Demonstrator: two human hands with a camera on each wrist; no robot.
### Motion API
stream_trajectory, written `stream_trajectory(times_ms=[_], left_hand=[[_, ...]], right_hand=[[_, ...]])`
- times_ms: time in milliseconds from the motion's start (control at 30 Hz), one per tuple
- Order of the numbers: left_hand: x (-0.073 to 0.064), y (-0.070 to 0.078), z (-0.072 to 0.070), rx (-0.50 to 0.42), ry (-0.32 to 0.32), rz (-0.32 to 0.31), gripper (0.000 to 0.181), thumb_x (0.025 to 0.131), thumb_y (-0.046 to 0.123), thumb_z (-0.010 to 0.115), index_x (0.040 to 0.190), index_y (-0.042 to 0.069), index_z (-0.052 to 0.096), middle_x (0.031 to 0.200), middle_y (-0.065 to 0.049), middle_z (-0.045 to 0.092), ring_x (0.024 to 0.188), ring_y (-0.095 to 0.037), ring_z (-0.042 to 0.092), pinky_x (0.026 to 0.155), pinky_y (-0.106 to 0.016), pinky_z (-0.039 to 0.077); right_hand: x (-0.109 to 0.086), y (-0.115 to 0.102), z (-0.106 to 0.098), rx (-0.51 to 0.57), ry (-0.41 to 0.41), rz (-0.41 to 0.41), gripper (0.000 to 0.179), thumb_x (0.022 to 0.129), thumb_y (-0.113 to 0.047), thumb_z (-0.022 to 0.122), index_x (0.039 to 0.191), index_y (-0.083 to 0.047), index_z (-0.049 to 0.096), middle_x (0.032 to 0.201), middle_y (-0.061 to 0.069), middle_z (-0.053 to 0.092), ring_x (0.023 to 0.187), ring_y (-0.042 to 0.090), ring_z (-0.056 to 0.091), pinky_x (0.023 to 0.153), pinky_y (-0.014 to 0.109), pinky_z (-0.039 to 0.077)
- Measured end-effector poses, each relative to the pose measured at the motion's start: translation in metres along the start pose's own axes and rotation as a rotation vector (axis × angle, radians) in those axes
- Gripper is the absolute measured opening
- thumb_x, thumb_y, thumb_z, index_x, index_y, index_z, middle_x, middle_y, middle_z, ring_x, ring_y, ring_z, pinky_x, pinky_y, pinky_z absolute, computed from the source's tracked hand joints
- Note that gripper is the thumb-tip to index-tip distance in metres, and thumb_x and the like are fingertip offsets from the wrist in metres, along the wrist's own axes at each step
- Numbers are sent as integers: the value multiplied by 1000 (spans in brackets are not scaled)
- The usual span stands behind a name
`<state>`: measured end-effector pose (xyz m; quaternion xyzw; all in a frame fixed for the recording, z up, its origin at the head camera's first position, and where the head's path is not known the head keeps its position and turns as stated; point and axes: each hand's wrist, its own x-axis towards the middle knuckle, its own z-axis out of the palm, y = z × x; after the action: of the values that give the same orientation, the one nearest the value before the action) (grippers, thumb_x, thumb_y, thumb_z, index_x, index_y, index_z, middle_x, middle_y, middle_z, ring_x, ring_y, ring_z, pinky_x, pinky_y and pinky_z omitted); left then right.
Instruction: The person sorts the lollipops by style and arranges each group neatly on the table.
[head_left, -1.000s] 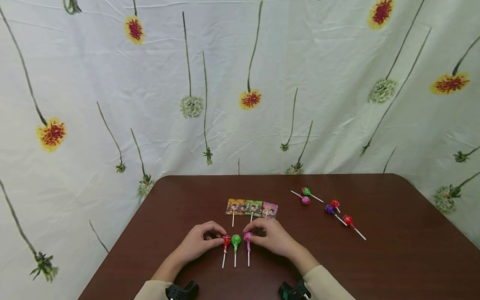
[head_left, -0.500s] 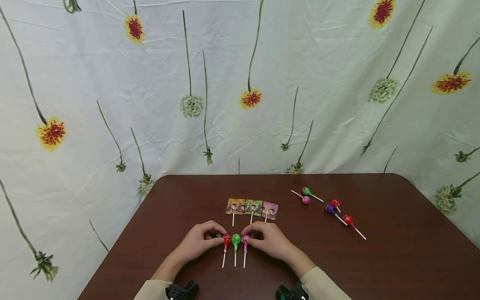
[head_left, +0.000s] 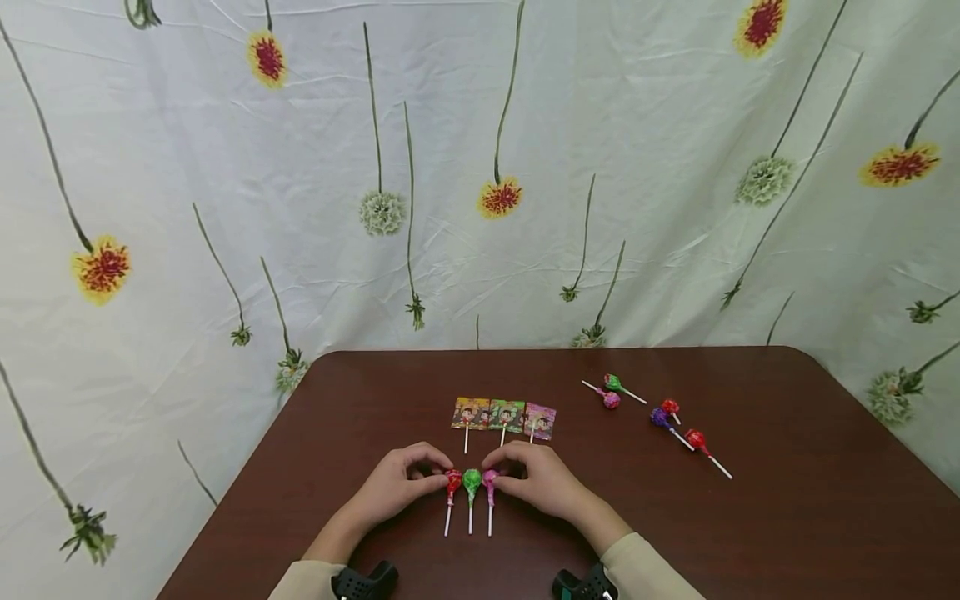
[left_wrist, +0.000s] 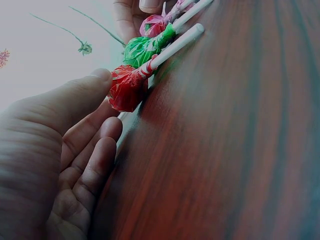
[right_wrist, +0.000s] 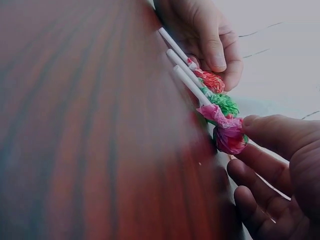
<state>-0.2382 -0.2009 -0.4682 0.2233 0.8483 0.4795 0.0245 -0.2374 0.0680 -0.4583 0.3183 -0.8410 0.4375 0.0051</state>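
Note:
Three wrapped lollipops lie side by side on the brown table (head_left: 405, 567), their white sticks toward me. On the left of this row, my left hand (head_left: 401, 483) pinches the head of the red lollipop (left_wrist: 127, 92) between thumb and forefinger. The green lollipop (head_left: 471, 481) lies in the middle, with neither hand on it. At the right end, my right hand (head_left: 543, 482) holds the pink lollipop (right_wrist: 230, 134) by its head, thumb on the near side. The other fingers of both hands are loosely bent.
Beyond the hands lie three flat square-wrapped lollipops in a row: orange (head_left: 471, 412), green (head_left: 507, 414) and purple (head_left: 540, 420). Several round ones are scattered at the back right, including a purple lollipop (head_left: 660, 418) and a red lollipop (head_left: 696, 440). A flowered cloth (head_left: 645, 108) hangs behind the table.
My right hand has shifted slightly left with the pink lollipop, narrowing the gap to the green one. The left hand and the red lollipop have stayed in place.

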Motion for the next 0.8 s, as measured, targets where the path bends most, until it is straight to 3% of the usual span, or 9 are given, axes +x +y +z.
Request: stream_trajectory(times_ms=[367, 567, 800], left_hand=[[1, -2, -1, 11, -8, 1, 12, 91, 24, 74, 101, 20, 74, 97, -1, 69, 81, -4, 61, 67, -23, 52], [1, -2, -2, 15, -11, -20, 11, 90, 25, 75, 102, 23, 74, 98, 1, 68, 82, -5, 61, 68, -23, 53], [1, -3, -2, 17, -12, -1, 12, 90, 26, 75, 102, 23, 74, 98, 1, 68, 82, -4, 61, 68, -23, 52]], right_hand=[[1, -3, -3, -14, 18, -28, 15, 92, -14, 71, 106, -13, 73, 98, 0, 72, 87, 8, 64, 77, 23, 50], [1, -7, -8, -17, 25, -14, 15, 91, -14, 71, 106, -13, 73, 100, 4, 73, 88, 13, 63, 78, 27, 52], [2, -11, -14, -28, 31, 11, 17, 92, -12, 71, 108, -12, 73, 103, 4, 73, 88, 12, 63, 78, 32, 52]])
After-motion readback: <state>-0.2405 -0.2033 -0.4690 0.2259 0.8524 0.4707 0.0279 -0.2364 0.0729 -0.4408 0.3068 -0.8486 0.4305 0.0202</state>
